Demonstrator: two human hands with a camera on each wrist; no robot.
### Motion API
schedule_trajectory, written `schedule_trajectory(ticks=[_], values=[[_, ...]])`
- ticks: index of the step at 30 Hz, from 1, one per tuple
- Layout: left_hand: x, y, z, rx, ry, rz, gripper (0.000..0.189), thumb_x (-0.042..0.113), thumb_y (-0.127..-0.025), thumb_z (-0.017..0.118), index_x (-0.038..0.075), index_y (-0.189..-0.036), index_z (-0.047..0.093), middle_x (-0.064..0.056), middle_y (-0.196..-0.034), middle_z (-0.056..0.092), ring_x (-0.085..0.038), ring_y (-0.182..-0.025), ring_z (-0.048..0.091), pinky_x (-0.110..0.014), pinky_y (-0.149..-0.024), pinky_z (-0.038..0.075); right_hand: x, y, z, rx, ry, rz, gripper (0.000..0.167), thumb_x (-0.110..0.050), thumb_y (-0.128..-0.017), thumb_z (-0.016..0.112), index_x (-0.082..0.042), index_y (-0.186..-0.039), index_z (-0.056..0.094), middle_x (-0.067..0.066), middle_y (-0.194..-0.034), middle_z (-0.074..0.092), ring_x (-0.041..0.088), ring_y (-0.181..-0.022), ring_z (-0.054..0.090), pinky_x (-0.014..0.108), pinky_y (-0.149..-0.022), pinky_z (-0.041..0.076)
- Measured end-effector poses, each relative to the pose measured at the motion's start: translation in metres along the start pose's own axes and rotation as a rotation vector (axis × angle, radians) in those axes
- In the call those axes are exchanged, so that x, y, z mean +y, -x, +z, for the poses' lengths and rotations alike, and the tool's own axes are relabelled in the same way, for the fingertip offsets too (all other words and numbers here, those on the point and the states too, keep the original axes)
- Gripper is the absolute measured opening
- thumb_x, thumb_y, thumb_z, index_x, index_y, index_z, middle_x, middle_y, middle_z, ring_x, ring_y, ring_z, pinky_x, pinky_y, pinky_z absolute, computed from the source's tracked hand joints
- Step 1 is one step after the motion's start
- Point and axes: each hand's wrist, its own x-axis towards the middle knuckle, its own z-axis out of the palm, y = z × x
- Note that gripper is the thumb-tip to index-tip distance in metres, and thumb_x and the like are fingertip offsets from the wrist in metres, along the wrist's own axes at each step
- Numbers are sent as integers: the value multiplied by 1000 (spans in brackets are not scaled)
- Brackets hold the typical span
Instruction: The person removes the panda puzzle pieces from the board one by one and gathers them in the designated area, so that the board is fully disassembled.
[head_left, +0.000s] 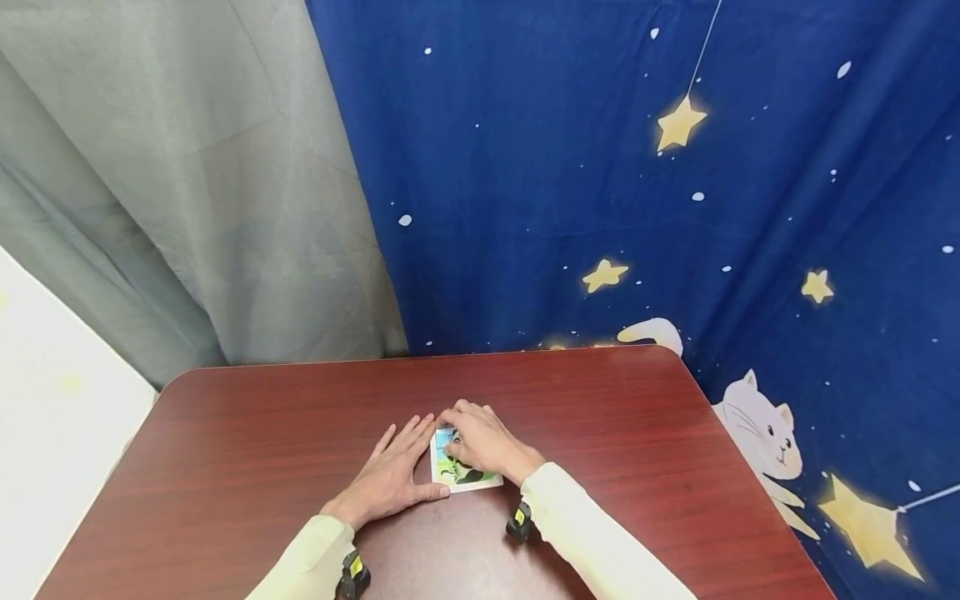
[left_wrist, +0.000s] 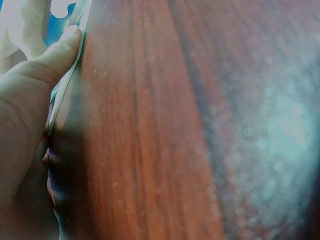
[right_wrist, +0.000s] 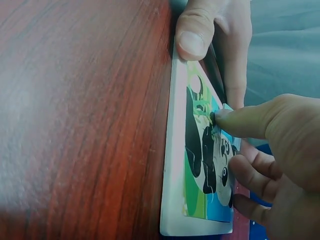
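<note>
A small panda jigsaw puzzle (head_left: 467,479) in a white frame lies on the table between both hands. My left hand (head_left: 390,475) rests flat along the frame's left side, its fingers stretched forward and its thumb on the near left corner. Over the upper part of the picture, my right hand (head_left: 483,437) bends its fingers toward the far edge. In the right wrist view its thumb tip touches a dark-edged puzzle piece (right_wrist: 215,120), with the bent fingers (right_wrist: 250,177) across from it near the panda's head. The palm hides part of the picture in the head view.
The reddish-brown wooden table (head_left: 285,433) extends around the hands, its far edge by a grey curtain (head_left: 262,208) and a blue curtain (head_left: 525,167) with stars. Each wrist wears a small black camera (head_left: 519,522) below a pale sleeve (head_left: 592,533).
</note>
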Motion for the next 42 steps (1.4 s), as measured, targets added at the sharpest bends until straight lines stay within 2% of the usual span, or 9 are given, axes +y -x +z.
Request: schedule_trajectory(ticks=[6,12,18,27,36,42], values=[[-1,1,1,-1,-8,-4,110,73,-89,70,11,-170,29,-12,-178,28,-36,-167,21,-67,-133,13,0,-1,3,22,-11,-17,34,-22,-95,77,-22,-128,71,-2,-115,67,8,-101,60,30,-89,45],[-1,2,-1,-1,-7,0,109,72,-90,70,10,-170,28,-12,-178,27,-36,-167,21,-68,-133,12,1,-3,4,10,-14,-7,34,-23,-96,77,-20,-128,70,0,-116,67,9,-96,57,33,-94,49],[0,2,-1,1,-9,-2,109,71,-90,71,11,-170,27,-12,-178,27,-36,-168,21,-67,-134,12,3,-7,5,13,-23,-19,26,-27,-98,75,-19,-123,71,-1,-117,68,11,-104,62,34,-96,51],[0,1,0,0,-11,4,109,72,-90,70,13,-171,26,-11,-178,27,-35,-168,21,-66,-134,12,-1,-10,7,32,-20,21,20,-28,-99,74,-16,-115,72,-1,-110,70,13,-106,64,39,-103,51],[0,2,1,-9,-12,1,109,71,-90,70,13,-171,25,-11,-179,26,-35,-168,20,-66,-134,12,-2,-9,10,21,-37,56,19,-28,-99,74,-17,-114,71,-2,-110,69,12,-107,63,37,-100,48],[0,0,1,-10,-26,4,110,71,-91,70,10,-170,25,-11,-179,25,-35,-168,20,-66,-134,11,-4,-11,8,-1,-33,70,18,-28,-99,73,-17,-114,69,-2,-111,67,13,-109,62,39,-104,49]])
